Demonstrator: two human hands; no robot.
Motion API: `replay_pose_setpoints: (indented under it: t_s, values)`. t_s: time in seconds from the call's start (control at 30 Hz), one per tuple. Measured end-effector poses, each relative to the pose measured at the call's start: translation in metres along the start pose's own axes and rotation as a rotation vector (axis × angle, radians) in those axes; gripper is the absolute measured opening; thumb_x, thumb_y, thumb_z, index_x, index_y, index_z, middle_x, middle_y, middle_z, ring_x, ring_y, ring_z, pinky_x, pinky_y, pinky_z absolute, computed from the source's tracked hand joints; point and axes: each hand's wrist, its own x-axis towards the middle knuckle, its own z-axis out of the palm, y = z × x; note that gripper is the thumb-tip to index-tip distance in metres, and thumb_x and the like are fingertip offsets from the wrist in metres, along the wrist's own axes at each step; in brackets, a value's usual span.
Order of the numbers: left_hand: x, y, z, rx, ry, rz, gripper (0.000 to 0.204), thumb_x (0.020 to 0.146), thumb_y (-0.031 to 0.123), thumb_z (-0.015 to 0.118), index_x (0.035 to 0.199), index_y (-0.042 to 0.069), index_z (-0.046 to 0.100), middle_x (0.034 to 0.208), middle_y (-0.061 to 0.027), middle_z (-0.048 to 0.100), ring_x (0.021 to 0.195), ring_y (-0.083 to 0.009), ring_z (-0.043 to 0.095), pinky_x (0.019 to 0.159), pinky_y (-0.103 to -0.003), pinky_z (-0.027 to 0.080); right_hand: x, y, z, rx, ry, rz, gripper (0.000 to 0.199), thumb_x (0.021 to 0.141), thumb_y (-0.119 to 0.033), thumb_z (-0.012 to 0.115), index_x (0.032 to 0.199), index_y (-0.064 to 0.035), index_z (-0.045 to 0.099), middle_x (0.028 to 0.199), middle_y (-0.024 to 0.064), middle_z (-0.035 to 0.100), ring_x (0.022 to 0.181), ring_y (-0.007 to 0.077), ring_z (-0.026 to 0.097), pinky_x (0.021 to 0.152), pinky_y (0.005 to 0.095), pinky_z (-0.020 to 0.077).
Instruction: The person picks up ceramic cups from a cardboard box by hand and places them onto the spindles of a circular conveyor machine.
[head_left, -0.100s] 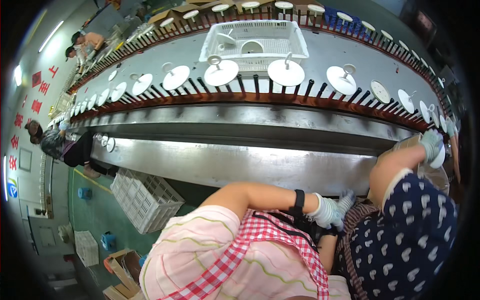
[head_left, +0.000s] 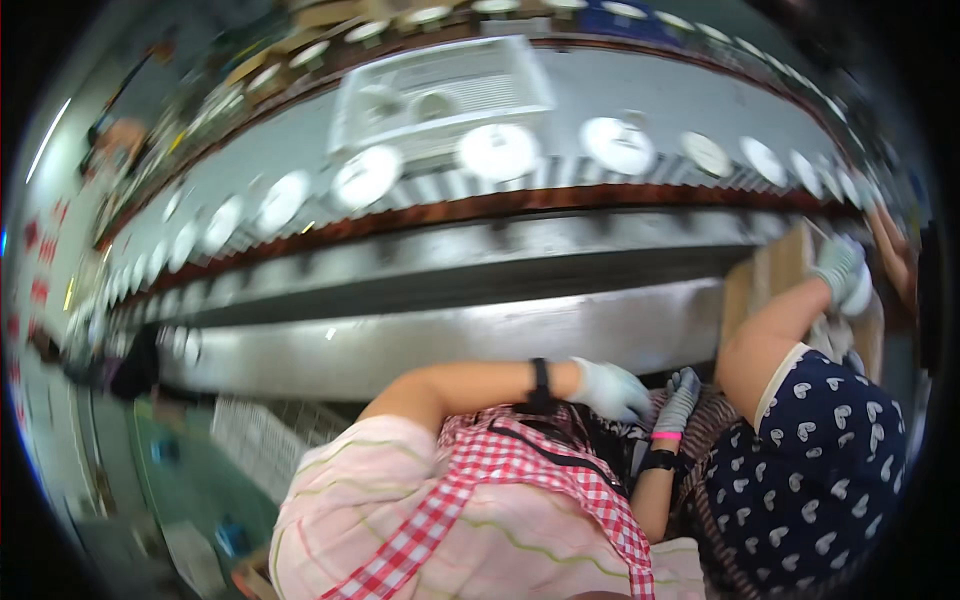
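Note:
My left hand [head_left: 612, 392], in a white glove with a black band at the wrist, hovers before my red-and-white checked apron [head_left: 470, 470]. Its fingers point right and slightly down, somewhat blurred, with no object visible in them. Just right of it is my right hand [head_left: 680, 400], in a grey striped glove with a pink band and a black strap at the wrist. Its fingers extend upward, and nothing shows in them. A small gap separates the two hands. Beyond them lies a long metal ledge [head_left: 470, 335].
White discs [head_left: 498, 152] stand along a dark-pegged rail [head_left: 460, 207] that loops around a grey table. A white basket [head_left: 545, 92] on it holds some pieces. To my right, a co-worker's gloved hand [head_left: 838, 265] holds a white piece above a carton [head_left: 765, 270]. A crate [head_left: 255, 440] stands lower left.
My hands were together, the left one over the right hand's wrist; now they are apart, uncovering the pink band. The whole view has shifted and tilted.

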Motion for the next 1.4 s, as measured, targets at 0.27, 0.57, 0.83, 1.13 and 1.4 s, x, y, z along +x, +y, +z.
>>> replay_pose_setpoints:
  t_s: [0.27, 0.57, 0.83, 1.13, 1.4]
  values:
    - [-0.084, -0.114, -0.046, 0.179, -0.332, -0.521, 0.038, 0.087, 0.032, 0.047, 0.114, 0.007, 0.058, 0.111, -0.0168, 0.059, 0.105, -0.0334, 0.055, 0.093, -0.04, 0.041, 0.045, 0.014, -0.14, -0.022, 0.511, 0.018, 0.032, 0.091, -0.035, 0.048, 0.106, -0.0078, 0.055, 0.087, 0.0021, 0.056, 0.078, 0.0141, 0.054, 0.066, 0.0298, 0.043]
    - [0.008, -0.072, -0.099, 0.112, -0.161, -0.625, 0.053, 0.082, 0.025, 0.061, 0.127, 0.003, 0.044, 0.113, -0.0197, 0.058, 0.097, -0.0349, 0.06, 0.084, -0.039, 0.048, 0.014, 0.002, -0.184, 0.396, 0.565, 0.428, 0.082, 0.085, -0.061, 0.044, 0.14, -0.0044, 0.024, 0.14, 0.0204, 0.034, 0.126, 0.0354, 0.037, 0.102, 0.0465, 0.031]
    - [0.31, 0.003, -0.137, 0.852, 0.11, 0.117, 0.086, 0.055, 0.015, 0.076, 0.132, 0.01, 0.04, 0.134, -0.0144, 0.04, 0.125, -0.034, 0.036, 0.105, -0.048, 0.027, 0.176, 0.058, -0.227, 0.884, 0.325, 0.306, 0.069, 0.089, -0.061, 0.032, 0.141, -0.0169, 0.027, 0.14, 0.0086, 0.037, 0.126, 0.0258, 0.036, 0.104, 0.0508, 0.0247]
    - [0.406, -0.032, -0.151, 0.935, -0.263, 0.246, 0.025, 0.057, 0.021, 0.071, 0.075, 0.011, 0.056, 0.072, -0.0045, 0.056, 0.075, -0.0266, 0.056, 0.07, -0.038, 0.044, 0.317, 0.104, -0.268, 1.299, 0.253, -0.03, 0.049, 0.095, -0.047, 0.03, 0.131, -0.0139, 0.039, 0.133, 0.0067, 0.043, 0.117, 0.0243, 0.043, 0.103, 0.0419, 0.0305]
    - [0.381, -0.016, -0.135, 0.861, -0.291, 0.211, 0.022, 0.06, 0.025, 0.069, 0.073, 0.014, 0.056, 0.071, -0.003, 0.055, 0.073, -0.0235, 0.057, 0.064, -0.036, 0.045, 0.293, 0.065, -0.259, 1.176, 0.271, 0.105, 0.05, 0.095, -0.048, 0.032, 0.13, -0.0134, 0.04, 0.133, 0.0071, 0.043, 0.117, 0.0244, 0.043, 0.103, 0.0416, 0.031]
